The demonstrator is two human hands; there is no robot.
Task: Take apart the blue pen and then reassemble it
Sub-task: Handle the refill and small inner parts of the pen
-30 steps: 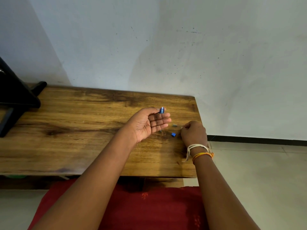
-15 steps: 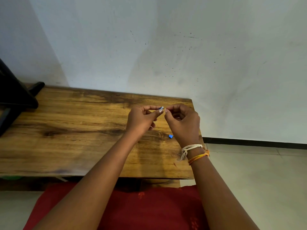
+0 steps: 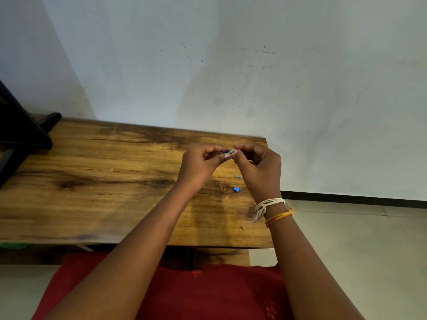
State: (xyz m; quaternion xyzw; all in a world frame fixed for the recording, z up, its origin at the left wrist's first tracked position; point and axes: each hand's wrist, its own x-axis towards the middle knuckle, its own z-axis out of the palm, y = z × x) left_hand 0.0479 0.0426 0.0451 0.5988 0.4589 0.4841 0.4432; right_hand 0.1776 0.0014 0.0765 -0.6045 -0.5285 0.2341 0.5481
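Observation:
My left hand and my right hand meet above the right part of the wooden table. Between their fingertips is a small blue pen part, pinched by my left thumb and finger and touched by my right fingertips. What my right fingers hold is too small to make out. A small blue piece lies on the table below my right hand. A small grey-green piece lies just above it, partly hidden by my right hand.
A black object stands on the table's far left. The table's right edge is close to my right wrist, with tiled floor beyond. A white wall rises behind the table. Red cloth covers my lap.
A second ago my left palm lay open with the blue part at its fingertips and my right hand was down at the table. Both hands have since come together on the blue part.

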